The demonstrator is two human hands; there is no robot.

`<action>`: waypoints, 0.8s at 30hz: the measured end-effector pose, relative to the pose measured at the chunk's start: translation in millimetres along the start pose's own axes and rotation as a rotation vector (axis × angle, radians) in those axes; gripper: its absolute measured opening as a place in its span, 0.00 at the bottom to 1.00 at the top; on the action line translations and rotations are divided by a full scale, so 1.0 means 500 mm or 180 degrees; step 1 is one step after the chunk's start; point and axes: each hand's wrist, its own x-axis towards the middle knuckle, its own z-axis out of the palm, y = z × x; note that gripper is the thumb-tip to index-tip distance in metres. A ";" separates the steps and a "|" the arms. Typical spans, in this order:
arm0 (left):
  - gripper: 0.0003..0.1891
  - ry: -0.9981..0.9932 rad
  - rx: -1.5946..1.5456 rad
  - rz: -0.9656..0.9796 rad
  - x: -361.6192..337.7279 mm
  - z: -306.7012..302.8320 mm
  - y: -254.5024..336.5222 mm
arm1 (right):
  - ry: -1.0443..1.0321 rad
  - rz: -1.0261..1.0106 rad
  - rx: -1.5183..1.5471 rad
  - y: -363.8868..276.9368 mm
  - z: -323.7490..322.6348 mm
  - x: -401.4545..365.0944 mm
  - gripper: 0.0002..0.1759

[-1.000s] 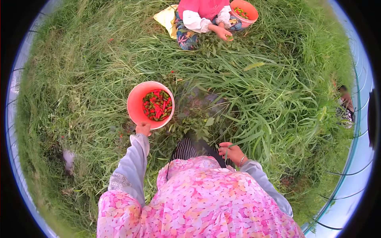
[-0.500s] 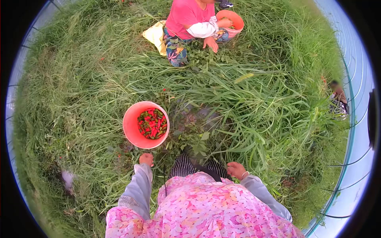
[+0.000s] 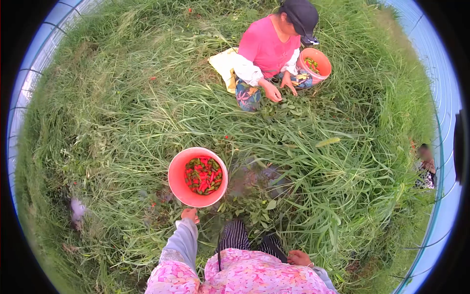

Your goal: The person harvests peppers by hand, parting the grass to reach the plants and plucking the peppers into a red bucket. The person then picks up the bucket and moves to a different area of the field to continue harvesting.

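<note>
My left hand (image 3: 190, 214) is by the near rim of a pinkish-orange bucket (image 3: 177, 182); whether it touches the rim is hard to tell. Its fingers are curled, and what they hold, if anything, is hidden. Inside the bucket lies a heap of red and green peppers (image 3: 203, 175). My right hand (image 3: 299, 257) is low beside my right knee, fingers curled inward, contents not visible. Leafy pepper plants (image 3: 259, 210) grow among the grass just ahead of my striped trousers (image 3: 234, 236).
A person in a pink shirt (image 3: 267, 45) sits ahead, both hands at low plants, beside a second bucket (image 3: 320, 58) holding peppers. A yellow-white sack (image 3: 223, 66) lies behind them. Another person (image 3: 427, 166) is at the far right, near the plastic greenhouse wall (image 3: 448, 196). Tall grass (image 3: 117, 137) surrounds everything.
The view has tilted up, so things sit lower and further right. My left hand is closer to the bucket's rim. The person ahead has taken one hand out of their bucket and down to the plants.
</note>
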 end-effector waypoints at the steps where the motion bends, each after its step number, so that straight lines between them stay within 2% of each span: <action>1: 0.23 0.0008 -0.0086 -0.0031 0.007 0.004 -0.004 | 0.0057 0.0100 0.0076 0.016 -0.007 0.004 0.19; 7: 0.27 -0.0204 -0.0618 -0.0228 0.086 0.046 -0.030 | -0.0096 -0.0095 0.0105 0.090 -0.058 0.012 0.19; 10: 0.23 -0.0218 -0.1014 -0.0326 0.154 0.069 -0.054 | 0.0167 -0.0033 -0.0848 0.105 -0.063 0.020 0.21; 12: 0.16 -0.1208 -0.1413 -0.0152 0.199 0.047 -0.070 | 0.0217 0.0009 -0.0671 0.060 -0.048 -0.011 0.23; 13: 0.15 -0.1374 -0.1357 -0.0134 0.220 0.041 -0.076 | 0.0200 0.0195 -0.0609 0.051 -0.044 -0.012 0.21; 14: 0.14 -0.1136 -0.1417 -0.0369 0.211 0.044 -0.064 | 0.0142 0.0340 -0.0574 0.044 -0.044 -0.009 0.21; 17: 0.12 -0.0727 -0.1446 -0.0351 0.214 0.038 -0.058 | 0.0185 0.0229 -0.0856 0.030 -0.037 -0.013 0.23; 24: 0.13 -0.0819 -0.2368 -0.0258 0.190 0.061 -0.047 | 0.0262 0.0096 -0.0547 0.038 -0.027 -0.037 0.23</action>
